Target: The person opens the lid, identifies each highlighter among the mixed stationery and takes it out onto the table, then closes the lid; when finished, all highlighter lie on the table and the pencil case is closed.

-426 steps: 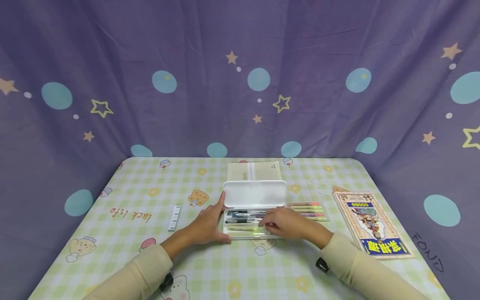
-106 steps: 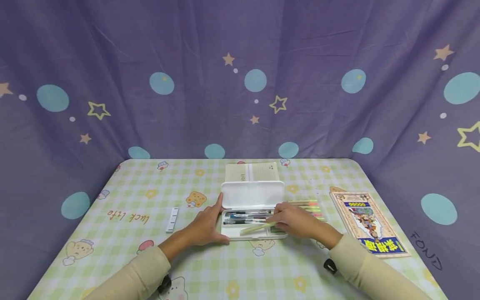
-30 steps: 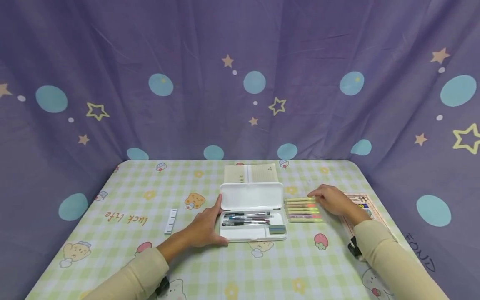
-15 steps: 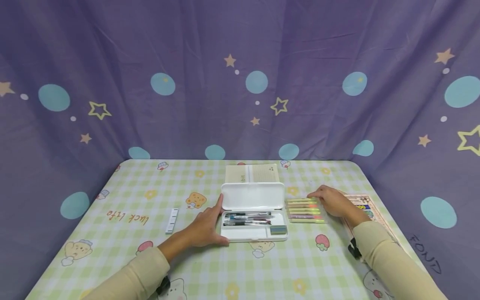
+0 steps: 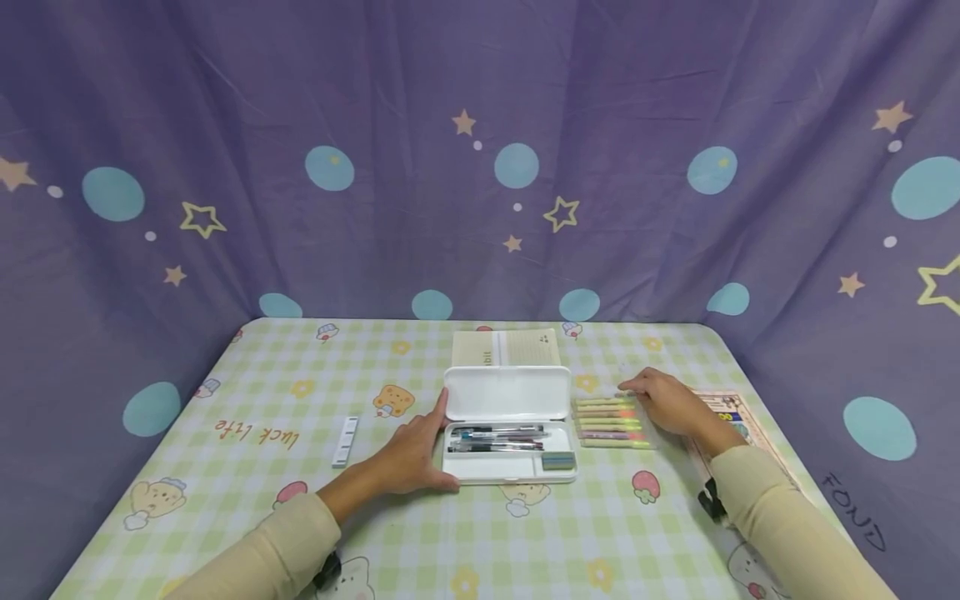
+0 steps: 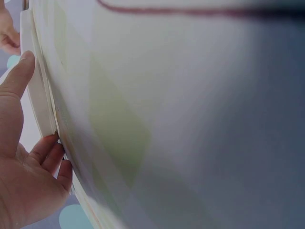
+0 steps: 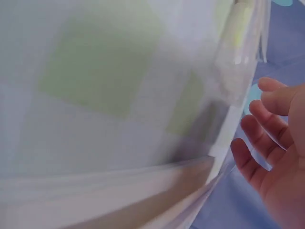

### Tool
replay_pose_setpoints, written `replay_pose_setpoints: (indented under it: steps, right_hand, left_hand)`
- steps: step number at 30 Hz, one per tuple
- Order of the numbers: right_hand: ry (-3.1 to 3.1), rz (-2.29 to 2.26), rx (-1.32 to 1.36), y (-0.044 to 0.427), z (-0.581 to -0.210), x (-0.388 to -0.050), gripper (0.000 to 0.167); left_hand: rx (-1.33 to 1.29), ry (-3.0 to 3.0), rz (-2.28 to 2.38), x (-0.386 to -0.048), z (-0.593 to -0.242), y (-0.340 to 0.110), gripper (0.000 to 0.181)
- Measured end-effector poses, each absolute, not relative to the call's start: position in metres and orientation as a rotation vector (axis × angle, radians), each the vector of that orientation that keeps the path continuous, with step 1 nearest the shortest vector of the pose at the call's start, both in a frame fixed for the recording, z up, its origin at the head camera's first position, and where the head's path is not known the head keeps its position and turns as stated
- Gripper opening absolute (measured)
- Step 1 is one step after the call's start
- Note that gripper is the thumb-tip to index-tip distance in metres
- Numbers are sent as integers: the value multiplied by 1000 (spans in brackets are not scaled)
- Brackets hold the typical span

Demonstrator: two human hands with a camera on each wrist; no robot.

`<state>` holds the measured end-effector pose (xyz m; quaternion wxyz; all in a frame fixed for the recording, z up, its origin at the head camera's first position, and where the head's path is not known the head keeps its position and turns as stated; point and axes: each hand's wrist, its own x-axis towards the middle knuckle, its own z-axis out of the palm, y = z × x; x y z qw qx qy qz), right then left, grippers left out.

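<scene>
A white pencil case (image 5: 480,468) lies with its lid (image 5: 507,393) raised, pens (image 5: 497,447) in its back compartment and a grey-blue block (image 5: 558,461), apparently an eraser, at front right. My left hand (image 5: 411,454) holds the case's left end, thumb at the front corner, index finger along the lid. In the left wrist view the thumb (image 6: 19,76) lies against the case wall. To the right is a clear packet of several highlighters (image 5: 609,423). My right hand (image 5: 663,402) is at its back right corner; in the right wrist view its fingers are loosely bent, nothing visibly held.
A notebook (image 5: 504,347) lies behind the lid. An illustrated book (image 5: 731,408) is partly covered by my right hand and sleeve. To the left lies a small white strip with dark marks (image 5: 345,442). A checked cloth covers the table, and a purple curtain (image 5: 420,167) hangs behind.
Earlier my right hand lifted a highlighter from the case; it has since moved right to the packet, and no highlighter shows in the case. Over the last second both hands stay nearly still.
</scene>
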<state>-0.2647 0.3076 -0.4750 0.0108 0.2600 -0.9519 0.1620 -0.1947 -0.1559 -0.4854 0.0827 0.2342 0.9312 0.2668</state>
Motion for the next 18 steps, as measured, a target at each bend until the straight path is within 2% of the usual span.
replay_pose_setpoints:
  steps: [18]
  right_hand:
    - [-2853, 712, 904, 248, -452, -263, 38]
  left_hand:
    - [699, 2781, 788, -194, -483, -154, 150]
